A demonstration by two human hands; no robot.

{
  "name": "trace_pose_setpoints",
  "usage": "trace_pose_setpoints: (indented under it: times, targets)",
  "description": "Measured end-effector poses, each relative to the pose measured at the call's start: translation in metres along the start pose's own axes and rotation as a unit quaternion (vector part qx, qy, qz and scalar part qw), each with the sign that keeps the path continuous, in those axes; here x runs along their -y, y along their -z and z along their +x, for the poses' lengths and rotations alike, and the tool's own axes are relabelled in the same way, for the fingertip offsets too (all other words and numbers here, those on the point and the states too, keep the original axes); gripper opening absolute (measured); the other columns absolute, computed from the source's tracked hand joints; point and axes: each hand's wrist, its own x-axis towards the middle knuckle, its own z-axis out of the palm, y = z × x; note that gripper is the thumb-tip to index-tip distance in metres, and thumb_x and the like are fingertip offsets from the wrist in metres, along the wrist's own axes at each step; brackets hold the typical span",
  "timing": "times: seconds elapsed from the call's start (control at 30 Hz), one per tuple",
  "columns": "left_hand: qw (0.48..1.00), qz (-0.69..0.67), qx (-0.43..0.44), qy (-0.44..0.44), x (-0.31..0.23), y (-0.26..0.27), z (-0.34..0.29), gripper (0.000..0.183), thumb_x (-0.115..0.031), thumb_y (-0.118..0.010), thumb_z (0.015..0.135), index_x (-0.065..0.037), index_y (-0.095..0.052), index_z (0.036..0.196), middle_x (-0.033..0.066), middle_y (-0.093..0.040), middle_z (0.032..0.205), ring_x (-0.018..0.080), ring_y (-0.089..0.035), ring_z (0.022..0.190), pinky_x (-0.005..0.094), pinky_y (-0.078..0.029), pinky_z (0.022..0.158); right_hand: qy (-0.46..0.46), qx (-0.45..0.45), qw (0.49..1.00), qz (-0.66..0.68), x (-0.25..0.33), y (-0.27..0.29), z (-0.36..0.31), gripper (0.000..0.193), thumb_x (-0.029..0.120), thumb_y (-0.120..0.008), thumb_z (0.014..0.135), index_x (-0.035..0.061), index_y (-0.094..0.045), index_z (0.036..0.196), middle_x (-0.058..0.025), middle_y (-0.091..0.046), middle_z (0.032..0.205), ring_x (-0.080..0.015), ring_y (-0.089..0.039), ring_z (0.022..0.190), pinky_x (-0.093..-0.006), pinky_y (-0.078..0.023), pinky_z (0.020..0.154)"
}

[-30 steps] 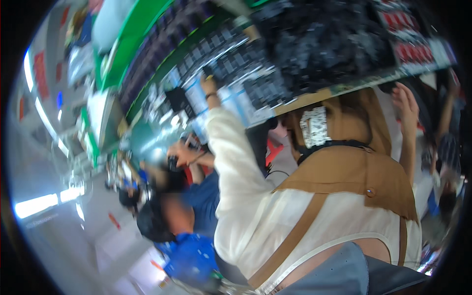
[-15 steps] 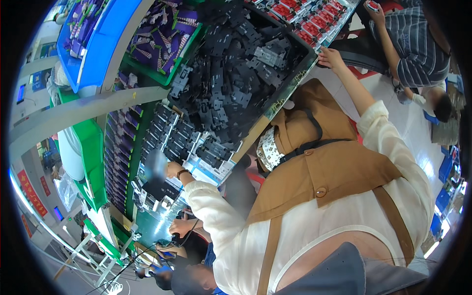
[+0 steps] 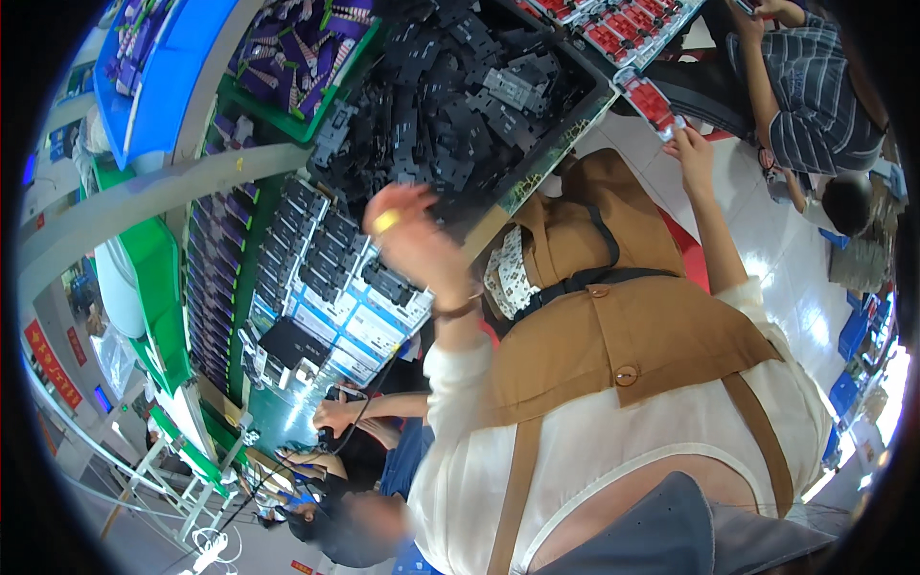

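Head view: right hand (image 3: pixel 691 155) clamps tray (image 3: pixel 649 103) past bench edge (image 3: pixel 553 160); left hand (image 3: pixel 412 238), grip too blurred to tell.

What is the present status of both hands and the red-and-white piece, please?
Right hand gripping red-and-white piece by one end. Left hand blurred, grip unclear. Black parts behind left hand in view.

Red strip (image 3: pixel 650 102) in pale edging: slim, slanted, near end pinched in right hand (image 3: pixel 692 158), far end at the bench corner (image 3: pixel 618 84). Black plastic parts (image 3: pixel 431 125): flat, notched, loose jumbled heap just beyond blurred left hand (image 3: pixel 412 235).
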Motion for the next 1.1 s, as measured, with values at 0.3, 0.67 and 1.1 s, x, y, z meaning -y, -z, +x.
trace_pose_setpoints:
  times: [0.3, 0.67, 1.1]
  targets:
    - [0.858, -0.339, 0.229, 0.311, 0.052, -0.064, -0.059, 0.063, -0.057, -0.019, 0.087, -0.012, -0.029, 0.13, 0.0142, -0.039, 0.13, 0.029, -0.036, 0.12, 0.0434, -0.026, 0.102, -0.077, 0.27, 0.96, 0.016, 0.082, -0.082, -0.107, 0.02, 0.02, -0.054, 0.085, 0.0005, -0.058, 0.085, -0.0025, -0.056, 0.068, -0.0069, -0.053, 0.059, -0.0186, -0.045, 0.055]
    - [0.909, -0.35, 0.058, 0.219, 0.034, 0.019, -0.039, 0.057, -0.051, -0.019, 0.089, -0.009, -0.036, 0.124, 0.0165, -0.046, 0.121, 0.0398, -0.042, 0.112, 0.0496, -0.031, 0.096, 0.495, 0.168, 0.72, -0.457, 0.079, -0.221, 0.023, 0.062, 0.051, -0.06, 0.072, 0.0103, -0.047, 0.118, -0.0105, -0.052, 0.104, -0.0277, -0.055, 0.096, -0.0365, -0.047, 0.078]
    - [0.885, -0.388, 0.07, 0.248, 0.024, 0.009, -0.035, 0.056, -0.051, -0.018, 0.09, -0.008, -0.038, 0.121, 0.0156, -0.047, 0.119, 0.0395, -0.044, 0.11, 0.0508, -0.034, 0.093, 0.341, 0.363, 0.866, -0.046, 0.165, -0.205, 0.024, 0.038, 0.007, -0.064, 0.074, 0.0027, -0.047, 0.108, -0.0036, -0.054, 0.09, -0.0117, -0.052, 0.082, -0.0238, -0.043, 0.073]
